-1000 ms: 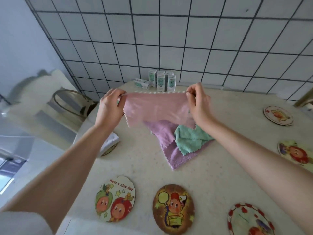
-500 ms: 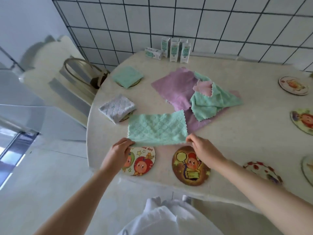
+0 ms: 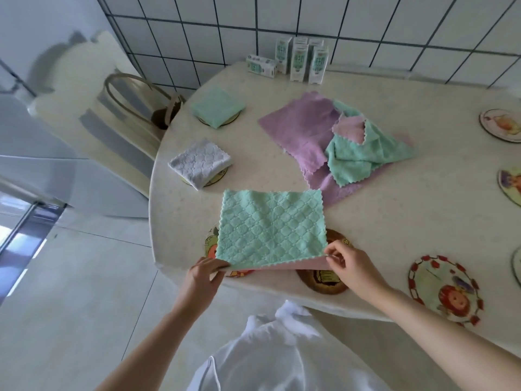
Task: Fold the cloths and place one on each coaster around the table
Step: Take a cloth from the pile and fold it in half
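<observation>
**green cloth pulled flat at the near table edge**

the left hand [image 3: 203, 273] pinches the near-left corner of the green cloth [image 3: 270, 227], thumb on top and fingers curled beneath. the right hand [image 3: 352, 265] pinches the near-right corner between thumb and fingertips. between them the near hem is slightly lifted and shows a pink underlayer.

half a second ago the cloth looked like a shallower band with no pink showing. now it reaches closer to the person and looks almost square. a second ago both hands held a pink sheet up in front of the tiled wall.

the cloth lies on the table [image 3: 394, 210], a little wider than deep. its long axis runs left to right along the table's near rim, and its far hem faces the loose pile. it covers part of the cartoon coaster [image 3: 211, 245] and part of the brown coaster [image 3: 324, 280].

farther left, a folded white cloth [image 3: 200, 163] and a folded mint cloth [image 3: 217, 110] each sit on a coaster. in the pile, a crumpled green cloth [image 3: 363, 153] lies on a purple cloth [image 3: 298, 128]. a red-bordered coaster [image 3: 442, 289] lies to the right of the right hand.
</observation>
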A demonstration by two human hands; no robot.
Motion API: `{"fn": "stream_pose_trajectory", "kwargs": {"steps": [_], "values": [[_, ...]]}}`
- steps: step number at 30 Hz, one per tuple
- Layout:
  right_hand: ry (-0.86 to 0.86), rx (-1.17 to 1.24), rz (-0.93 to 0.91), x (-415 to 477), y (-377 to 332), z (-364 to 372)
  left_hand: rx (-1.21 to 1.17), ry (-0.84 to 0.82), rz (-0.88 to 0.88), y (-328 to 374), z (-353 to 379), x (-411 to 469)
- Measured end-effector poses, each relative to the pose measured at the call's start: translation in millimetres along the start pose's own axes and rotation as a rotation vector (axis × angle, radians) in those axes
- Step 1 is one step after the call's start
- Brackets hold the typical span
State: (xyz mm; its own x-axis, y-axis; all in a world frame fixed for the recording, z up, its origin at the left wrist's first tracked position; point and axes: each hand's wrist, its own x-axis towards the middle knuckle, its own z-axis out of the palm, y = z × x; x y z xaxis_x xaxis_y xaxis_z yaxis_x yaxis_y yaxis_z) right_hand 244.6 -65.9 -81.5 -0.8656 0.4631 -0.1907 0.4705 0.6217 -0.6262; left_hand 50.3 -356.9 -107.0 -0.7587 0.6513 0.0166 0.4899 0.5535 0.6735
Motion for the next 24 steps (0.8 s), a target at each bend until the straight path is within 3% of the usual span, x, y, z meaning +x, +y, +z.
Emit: {"fn": "stream_pose_trajectory", "kwargs": {"steps": [4,9,24], "values": [[0.114,0.116,0.086,26.1,1.5,-9.9,-0.122,0.045,-0.287,8.2,-8.8,36.9],[0.139,0.209,0.141,68.6,1.8,-19.6,-0.263,0.100,-0.567,19.4,-12.8,92.5],[0.161,0.227,0.373,167.4,20.1,-16.1,-0.256,0.090,-0.697,-3.1,8.9,181.4]]}}
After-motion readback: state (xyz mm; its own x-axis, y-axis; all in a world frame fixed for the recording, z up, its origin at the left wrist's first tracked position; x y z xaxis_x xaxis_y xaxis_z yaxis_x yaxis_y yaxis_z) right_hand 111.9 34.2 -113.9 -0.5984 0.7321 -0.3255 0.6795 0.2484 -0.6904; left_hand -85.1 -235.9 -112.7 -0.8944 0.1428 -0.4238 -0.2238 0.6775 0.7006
